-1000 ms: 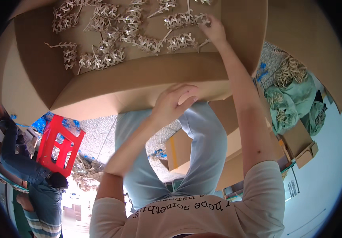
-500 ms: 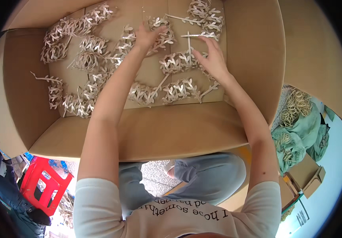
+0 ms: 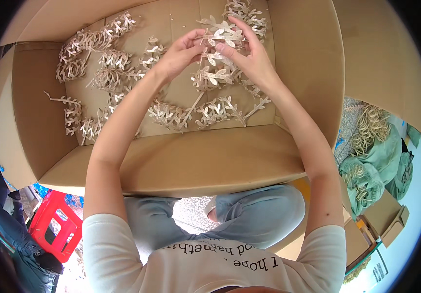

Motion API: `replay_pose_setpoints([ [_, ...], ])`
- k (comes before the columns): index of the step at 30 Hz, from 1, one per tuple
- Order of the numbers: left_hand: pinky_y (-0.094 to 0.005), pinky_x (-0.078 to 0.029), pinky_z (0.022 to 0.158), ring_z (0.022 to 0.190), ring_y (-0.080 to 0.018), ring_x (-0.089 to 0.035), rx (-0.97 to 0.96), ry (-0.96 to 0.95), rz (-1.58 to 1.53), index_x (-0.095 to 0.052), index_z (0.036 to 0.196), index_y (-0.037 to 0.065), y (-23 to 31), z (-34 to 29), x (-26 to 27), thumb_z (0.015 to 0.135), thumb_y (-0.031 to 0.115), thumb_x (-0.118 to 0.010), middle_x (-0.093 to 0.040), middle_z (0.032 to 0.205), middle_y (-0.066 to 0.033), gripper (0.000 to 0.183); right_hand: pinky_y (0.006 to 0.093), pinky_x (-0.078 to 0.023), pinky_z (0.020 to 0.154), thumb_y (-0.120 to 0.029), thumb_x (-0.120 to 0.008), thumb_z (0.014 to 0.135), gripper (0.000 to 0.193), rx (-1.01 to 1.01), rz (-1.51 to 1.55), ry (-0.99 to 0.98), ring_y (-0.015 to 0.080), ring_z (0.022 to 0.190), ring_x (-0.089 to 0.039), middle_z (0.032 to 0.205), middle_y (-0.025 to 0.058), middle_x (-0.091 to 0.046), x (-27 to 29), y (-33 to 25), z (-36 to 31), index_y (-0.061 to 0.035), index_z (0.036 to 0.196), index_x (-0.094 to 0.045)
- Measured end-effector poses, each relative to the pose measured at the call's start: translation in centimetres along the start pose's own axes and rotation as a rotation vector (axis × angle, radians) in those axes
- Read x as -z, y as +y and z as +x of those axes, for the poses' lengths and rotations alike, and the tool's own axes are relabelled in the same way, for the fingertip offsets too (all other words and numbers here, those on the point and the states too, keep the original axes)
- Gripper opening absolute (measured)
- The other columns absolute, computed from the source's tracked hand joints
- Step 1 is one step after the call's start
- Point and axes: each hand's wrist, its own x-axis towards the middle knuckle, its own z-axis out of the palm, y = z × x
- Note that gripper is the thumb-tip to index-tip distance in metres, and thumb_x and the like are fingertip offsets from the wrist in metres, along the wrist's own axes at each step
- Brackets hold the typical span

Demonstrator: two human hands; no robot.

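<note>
Both my hands are over the inside of a large cardboard box (image 3: 210,161), around a loosely coiled bundle of pale gold leaf trim (image 3: 223,37). My left hand (image 3: 183,54) pinches its left edge between bent fingers and thumb. From the right, my right hand (image 3: 255,58) grips it, thumb on the near side and index finger stretched along the far side. The trim's flat strips with small shiny leaves show between the hands. Another leaf-trim coil (image 3: 215,77) is just below the held one; where one ends and the other begins is hard to tell.
More leaf-trim coils (image 3: 73,61) lie across the box floor, some near its front wall (image 3: 169,116). Outside on the left are a red plastic stool (image 3: 56,227) and another person's dark-trousered leg (image 3: 5,210). A green cloth sack (image 3: 374,156) with beige cord loops (image 3: 369,128) is on the right.
My left hand has moved right and closed on the trim. My right hand has shifted slightly up and left onto the same bundle, which is now between both hands.
</note>
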Motion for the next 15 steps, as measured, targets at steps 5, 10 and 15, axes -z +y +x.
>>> replay_pose_setpoints([
  [5,-0.0174,-0.041,0.074,0.088,-0.0020,-0.053,-0.037,0.001,-0.066,-0.044,0.120,0.013,-0.1,-1.6,-0.4,0.088,0.014,-0.051,-0.057,0.102,0.0038,0.033,0.0269,-0.047,0.078,-0.019,-0.067,0.078,0.054,0.017,0.164,-0.053,0.0133,0.093,-0.055,0.107,0.0076,-0.053,-1.0,-1.7,-0.4,-0.0081,0.125,-0.042],
  [10,-0.0369,-0.037,0.097,0.120,-0.0219,-0.039,0.147,0.031,-0.033,-0.030,0.134,0.012,-0.2,-4.9,-1.0,0.088,0.035,-0.052,-0.041,0.130,-0.0107,0.056,0.0262,-0.050,0.063,-0.023,-0.064,0.080,0.041,-0.349,0.087,-0.101,0.0100,0.081,-0.056,0.098,0.0033,-0.055,2.4,-1.7,0.8,-0.0057,0.115,-0.051],
  [15,-0.0344,-0.039,0.092,0.113,-0.0198,-0.046,0.354,-0.085,0.439,-0.040,0.130,0.010,-0.3,-10.5,0.0,0.088,0.037,-0.051,-0.051,0.119,-0.0076,0.050,0.0456,-0.048,0.087,-0.027,-0.058,0.083,0.059,-0.362,0.702,0.203,0.0285,0.106,-0.048,0.118,0.0198,-0.040,6.8,-0.2,2.0,0.0063,0.124,-0.031],
])
